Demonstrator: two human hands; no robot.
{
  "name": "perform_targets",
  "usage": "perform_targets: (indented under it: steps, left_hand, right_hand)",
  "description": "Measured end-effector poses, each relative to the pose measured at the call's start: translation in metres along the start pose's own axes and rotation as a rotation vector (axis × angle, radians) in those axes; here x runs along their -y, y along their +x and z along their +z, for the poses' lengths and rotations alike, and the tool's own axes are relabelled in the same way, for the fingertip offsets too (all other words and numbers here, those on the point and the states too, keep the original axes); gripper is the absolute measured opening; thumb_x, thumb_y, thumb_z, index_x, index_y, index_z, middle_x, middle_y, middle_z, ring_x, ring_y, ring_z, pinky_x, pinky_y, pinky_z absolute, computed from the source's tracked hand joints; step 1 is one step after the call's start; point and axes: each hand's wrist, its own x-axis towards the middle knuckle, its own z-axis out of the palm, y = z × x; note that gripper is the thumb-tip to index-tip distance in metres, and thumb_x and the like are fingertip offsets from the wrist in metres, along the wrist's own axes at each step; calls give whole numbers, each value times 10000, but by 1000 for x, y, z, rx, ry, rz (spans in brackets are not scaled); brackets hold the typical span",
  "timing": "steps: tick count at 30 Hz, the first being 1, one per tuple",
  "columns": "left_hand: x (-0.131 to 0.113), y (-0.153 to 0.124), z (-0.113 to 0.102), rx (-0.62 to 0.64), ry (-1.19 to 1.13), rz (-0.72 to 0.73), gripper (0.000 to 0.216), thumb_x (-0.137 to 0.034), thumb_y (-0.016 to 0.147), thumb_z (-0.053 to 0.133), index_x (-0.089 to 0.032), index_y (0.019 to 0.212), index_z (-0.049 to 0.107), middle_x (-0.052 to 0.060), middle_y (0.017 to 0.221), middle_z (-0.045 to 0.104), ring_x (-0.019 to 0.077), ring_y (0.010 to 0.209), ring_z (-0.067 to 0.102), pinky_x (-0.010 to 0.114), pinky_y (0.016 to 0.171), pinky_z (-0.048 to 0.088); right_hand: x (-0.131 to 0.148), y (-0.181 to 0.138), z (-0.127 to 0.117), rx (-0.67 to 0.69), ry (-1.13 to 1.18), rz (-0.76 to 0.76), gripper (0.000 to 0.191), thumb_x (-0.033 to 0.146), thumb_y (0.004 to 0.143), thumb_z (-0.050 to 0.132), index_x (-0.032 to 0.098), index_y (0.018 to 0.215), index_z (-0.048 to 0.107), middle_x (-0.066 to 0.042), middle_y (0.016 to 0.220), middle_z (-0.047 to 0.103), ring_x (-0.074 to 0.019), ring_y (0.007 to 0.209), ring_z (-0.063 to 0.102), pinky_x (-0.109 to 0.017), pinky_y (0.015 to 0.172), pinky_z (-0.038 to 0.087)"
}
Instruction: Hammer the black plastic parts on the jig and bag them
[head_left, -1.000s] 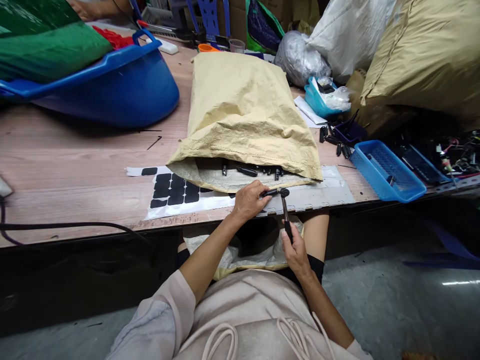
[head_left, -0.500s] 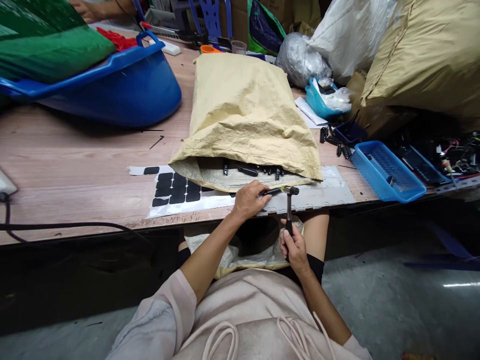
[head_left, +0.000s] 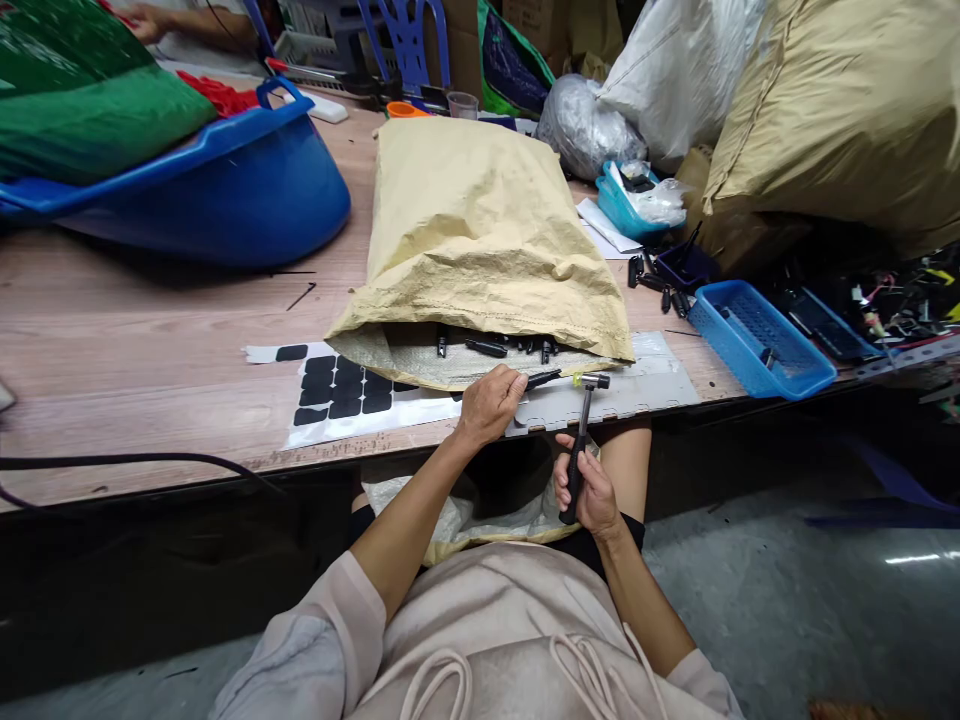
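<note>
My left hand [head_left: 489, 404] rests on the table edge, fingers closed on a thin black part [head_left: 541, 379] that points right. My right hand [head_left: 589, 492] is below the table edge, gripping the black handle of a small hammer [head_left: 581, 432]. The hammer head [head_left: 594, 381] sits just right of the part's tip, over a grey foam mat [head_left: 645, 385]. Behind the hands lies a tan woven sack [head_left: 480, 235] with its mouth open toward me, and several black parts [head_left: 495, 347] show inside. A sheet of black stickers [head_left: 341, 388] lies left of my left hand.
A blue tub [head_left: 225, 185] with a green bag stands at the back left. Blue baskets [head_left: 761, 340] and loose black parts sit on the right, with large sacks [head_left: 832, 120] behind. A black cable [head_left: 135, 462] runs along the front edge. Another person's arm [head_left: 176, 22] shows far left.
The hammer head has moved right, off the part's tip, and my right hand has dropped lower. My left hand has stayed holding the part. The camera tilted slightly.
</note>
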Motion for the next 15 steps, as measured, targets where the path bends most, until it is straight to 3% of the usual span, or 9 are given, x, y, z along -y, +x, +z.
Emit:
perform_targets:
  steps: [10, 15]
  left_hand:
    - [2, 0, 1, -14, 1, 49, 400, -383, 1077, 372, -221, 808, 620, 39, 886, 630, 187, 878, 619, 292, 781, 448]
    - [1, -30, -2, -59, -91, 242, 333, -388, 1060, 424, -204, 952, 679, 66, 926, 663, 188, 859, 638, 308, 797, 491]
  right_hand:
    - [-2, 3, -1, -3, 6, 0, 424, 508, 971, 646, 241, 1297, 605, 56, 711, 562, -79, 445, 460, -205, 373, 428]
    - [-3, 5, -2, -9, 9, 5, 431, 509, 968, 649, 235, 1299, 607, 56, 716, 557, -74, 443, 459, -200, 371, 419]
